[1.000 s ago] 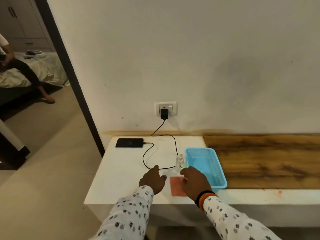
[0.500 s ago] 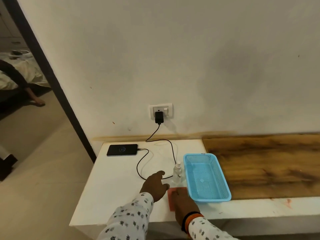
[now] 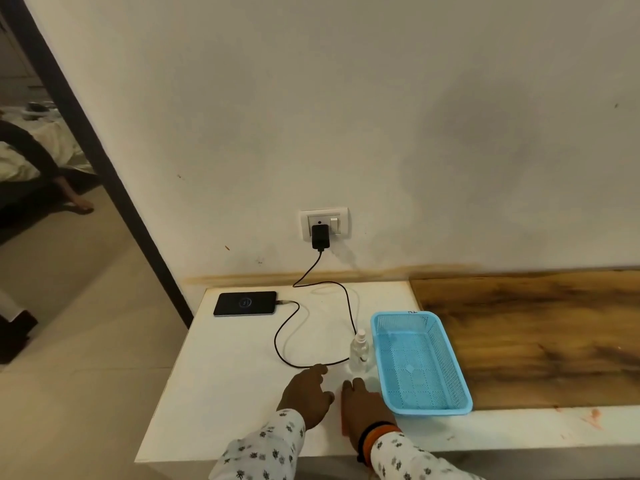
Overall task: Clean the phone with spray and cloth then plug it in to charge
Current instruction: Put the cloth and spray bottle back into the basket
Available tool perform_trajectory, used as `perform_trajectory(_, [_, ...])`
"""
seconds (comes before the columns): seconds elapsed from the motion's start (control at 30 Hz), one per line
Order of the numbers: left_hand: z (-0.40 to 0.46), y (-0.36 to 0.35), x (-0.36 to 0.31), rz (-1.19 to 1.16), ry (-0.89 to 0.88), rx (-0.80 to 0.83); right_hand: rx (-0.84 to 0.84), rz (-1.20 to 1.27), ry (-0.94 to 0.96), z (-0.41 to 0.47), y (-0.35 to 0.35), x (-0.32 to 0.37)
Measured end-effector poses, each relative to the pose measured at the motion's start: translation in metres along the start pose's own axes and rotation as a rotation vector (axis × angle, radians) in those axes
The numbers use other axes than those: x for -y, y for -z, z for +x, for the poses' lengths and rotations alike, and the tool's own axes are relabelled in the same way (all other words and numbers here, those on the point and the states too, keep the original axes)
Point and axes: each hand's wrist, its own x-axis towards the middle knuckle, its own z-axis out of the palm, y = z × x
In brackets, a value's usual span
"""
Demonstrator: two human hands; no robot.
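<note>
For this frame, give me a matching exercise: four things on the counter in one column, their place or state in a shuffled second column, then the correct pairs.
Things:
1. phone
2. spray bottle
3. blue basket
4. red cloth

Places or states:
A. mostly hidden under the right hand
B. standing upright just left of the basket
C. lying flat at the far left, cable plugged in
D. holding nothing, at the edge of the wooden board

Pairs: 1-C, 2-B, 3-D, 4-A
</note>
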Motion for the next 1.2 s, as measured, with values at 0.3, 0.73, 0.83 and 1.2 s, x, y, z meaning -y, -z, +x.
perform_trajectory(0.3, [-0.001,-0.005,0.004,-0.033,0.026,0.02,-0.127,0.135,0.036,-0.007,0.003,-0.002])
perform_trajectory(0.73, [-0.008,-0.008,-0.012,-0.115,-0.073,0.031,-0.233,0.283,0.098,-0.012,0.012,-0.009])
perform_trajectory(0.83, [-0.008,-0.009,-0.01,-0.12,-0.087,0.032,-0.259,0.317,0.1,-0.013,0.012,-0.01])
perform_trajectory(1.2, [-0.021,-0.009,-0.004,-0.574,-0.075,-0.055,-0.431,0.664,-0.099,-0.048,0.016,-0.03])
